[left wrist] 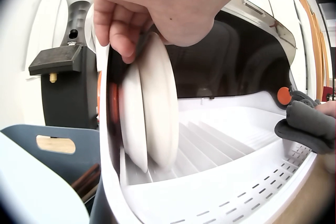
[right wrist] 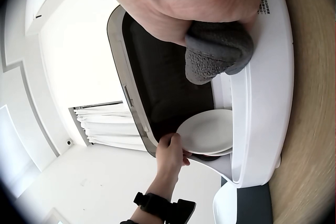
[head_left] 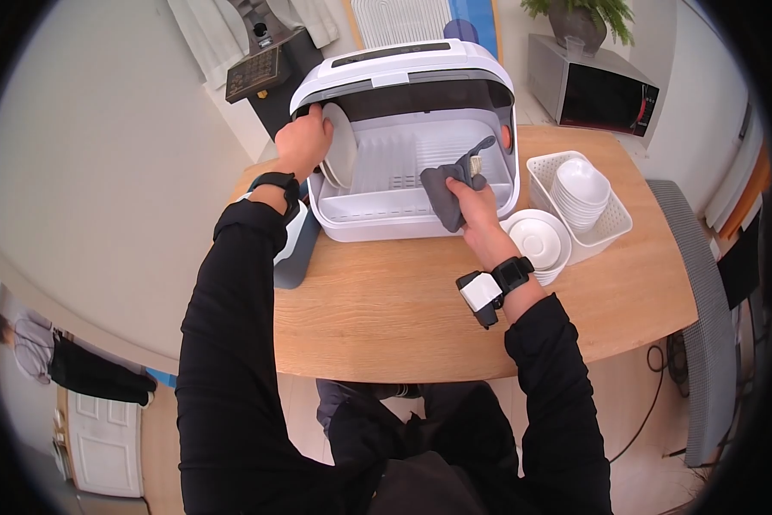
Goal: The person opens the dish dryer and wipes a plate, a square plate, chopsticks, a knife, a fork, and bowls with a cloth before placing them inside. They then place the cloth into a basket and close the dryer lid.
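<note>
Two white plates (head_left: 340, 148) (left wrist: 159, 103) (right wrist: 207, 132) stand on edge, side by side, in the left end of a white dish cabinet (head_left: 369, 230) whose dark lid is raised. My left hand (head_left: 302, 144) (left wrist: 152, 6) (right wrist: 169, 155) pinches the upper rim of a plate; its thumb is hidden in the left wrist view. In my right hand (head_left: 478, 210) (right wrist: 194, 3) a dark grey cloth (head_left: 442, 196) (left wrist: 304, 124) (right wrist: 218, 50) is gripped over the cabinet's front right part, bunched up, with a pale tag showing in the head view.
Right of the cabinet, a white basket (head_left: 610, 225) holds stacked bowls (head_left: 583, 190), beside stacked small plates (head_left: 536, 242). A grey-blue bin (head_left: 296, 264) (left wrist: 79, 148) stands at the cabinet's left. Behind are a microwave (head_left: 592, 90) and a potted plant (head_left: 573, 24). Another person (head_left: 81, 365) stands far left.
</note>
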### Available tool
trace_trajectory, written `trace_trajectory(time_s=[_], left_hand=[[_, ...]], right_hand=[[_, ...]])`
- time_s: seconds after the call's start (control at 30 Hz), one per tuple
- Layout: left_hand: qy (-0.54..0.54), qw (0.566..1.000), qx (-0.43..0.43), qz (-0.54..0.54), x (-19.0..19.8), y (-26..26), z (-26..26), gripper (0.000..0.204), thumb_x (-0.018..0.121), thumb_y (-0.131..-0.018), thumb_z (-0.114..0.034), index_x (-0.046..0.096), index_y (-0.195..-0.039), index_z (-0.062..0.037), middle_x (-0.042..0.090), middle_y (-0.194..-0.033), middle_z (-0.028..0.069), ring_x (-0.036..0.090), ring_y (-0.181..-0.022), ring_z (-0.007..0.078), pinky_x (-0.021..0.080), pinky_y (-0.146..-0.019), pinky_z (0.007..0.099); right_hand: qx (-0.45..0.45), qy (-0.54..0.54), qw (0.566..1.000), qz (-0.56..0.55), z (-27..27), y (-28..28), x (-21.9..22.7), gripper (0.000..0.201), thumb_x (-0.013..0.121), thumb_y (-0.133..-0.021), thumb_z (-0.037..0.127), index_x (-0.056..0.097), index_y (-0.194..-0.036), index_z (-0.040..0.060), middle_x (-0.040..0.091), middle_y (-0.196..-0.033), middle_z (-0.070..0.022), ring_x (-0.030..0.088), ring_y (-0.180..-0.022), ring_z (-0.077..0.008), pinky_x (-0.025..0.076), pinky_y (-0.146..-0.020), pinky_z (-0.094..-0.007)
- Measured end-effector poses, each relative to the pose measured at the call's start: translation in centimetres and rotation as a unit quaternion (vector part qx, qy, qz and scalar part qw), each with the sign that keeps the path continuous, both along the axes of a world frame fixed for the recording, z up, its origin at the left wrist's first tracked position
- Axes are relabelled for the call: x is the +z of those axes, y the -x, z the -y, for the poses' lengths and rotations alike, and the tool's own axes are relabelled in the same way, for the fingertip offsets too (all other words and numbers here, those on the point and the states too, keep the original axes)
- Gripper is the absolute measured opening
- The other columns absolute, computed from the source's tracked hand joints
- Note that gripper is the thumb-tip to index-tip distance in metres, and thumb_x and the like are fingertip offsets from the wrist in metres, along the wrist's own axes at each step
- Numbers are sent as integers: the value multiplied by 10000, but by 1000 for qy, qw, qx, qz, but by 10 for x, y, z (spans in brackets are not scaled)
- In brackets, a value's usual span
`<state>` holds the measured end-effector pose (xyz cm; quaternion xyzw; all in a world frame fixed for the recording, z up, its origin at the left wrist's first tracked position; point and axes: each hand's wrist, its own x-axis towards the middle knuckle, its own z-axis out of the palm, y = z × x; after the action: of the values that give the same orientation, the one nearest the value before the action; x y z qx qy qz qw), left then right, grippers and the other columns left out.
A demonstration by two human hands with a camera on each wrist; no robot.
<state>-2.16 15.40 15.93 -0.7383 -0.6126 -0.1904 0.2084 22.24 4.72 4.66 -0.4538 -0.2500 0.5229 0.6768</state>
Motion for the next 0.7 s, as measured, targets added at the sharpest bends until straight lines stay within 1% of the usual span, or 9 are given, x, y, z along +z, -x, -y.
trace_trajectory(time_s=[0.07,0.13,0.23,0.27,0.37,0.47,0.5,0.6,0.7], left_hand=[[6,1000,-6,-2,2,4,6,314,454,-935,-320,555,-1113,-82,690,-814,171,673,-760,373,527,-682,488],[7,1000,-11,-6,4,11,13,320,446,-947,-343,563,-1135,-111,686,-809,165,666,-776,372,518,-690,484],[-2,999,-46,-28,10,38,23,287,459,-943,-344,595,-1063,-122,677,-789,155,655,-754,380,512,-680,490],[-11,998,-53,-34,12,49,27,265,471,-935,-326,620,-1002,-118,672,-797,158,646,-760,380,508,-677,490],[-8,999,-22,-33,15,90,36,254,480,-927,-304,635,-962,-106,674,-823,164,644,-785,376,509,-687,488],[61,995,50,-62,11,127,46,238,484,-901,-241,657,-973,-94,683,-887,141,642,-879,350,506,-759,452],[84,991,73,-72,9,137,50,237,486,-893,-220,664,-977,-90,686,-909,133,641,-910,341,505,-783,441],[120,985,103,-70,-3,161,59,250,497,-867,-173,669,-1023,-79,689,-998,127,640,-972,325,500,-828,425],[147,976,151,-47,-17,178,64,259,510,-861,-160,668,-1049,-78,676,-1092,123,633,-1029,315,502,-837,408]], right_hand=[[-8,9,1000,-1,5,1,6,322,690,-834,107,579,-1102,-33,651,-991,-103,625,-871,-181,502,-746,-310],[-7,3,1000,-1,-1,1,0,319,695,-832,110,583,-1095,-31,652,-987,-101,628,-861,-180,505,-732,-310],[7,-2,1000,2,-4,-2,-4,314,703,-827,113,589,-1085,-24,653,-980,-98,634,-845,-179,510,-709,-311],[14,-3,1000,2,-4,-3,-5,312,706,-825,114,592,-1081,-22,654,-978,-96,636,-839,-179,512,-701,-311],[18,-5,1000,3,-6,-4,-6,305,710,-822,116,597,-1073,-15,656,-975,-92,642,-828,-179,516,-689,-309],[22,-15,1000,-1,-10,-6,-10,293,701,-833,109,596,-1078,-11,656,-986,-91,644,-852,-182,520,-710,-304],[22,-20,1000,-3,-9,-6,-10,292,700,-835,108,595,-1081,-10,656,-990,-91,644,-857,-183,520,-715,-304],[29,-19,999,-1,-11,-8,-11,311,692,-847,103,580,-1118,-1,649,-1020,-86,643,-886,-187,527,-747,-308],[37,-19,999,2,-15,-11,-15,329,687,-854,106,566,-1144,8,644,-1042,-86,641,-912,-188,529,-773,-309]])
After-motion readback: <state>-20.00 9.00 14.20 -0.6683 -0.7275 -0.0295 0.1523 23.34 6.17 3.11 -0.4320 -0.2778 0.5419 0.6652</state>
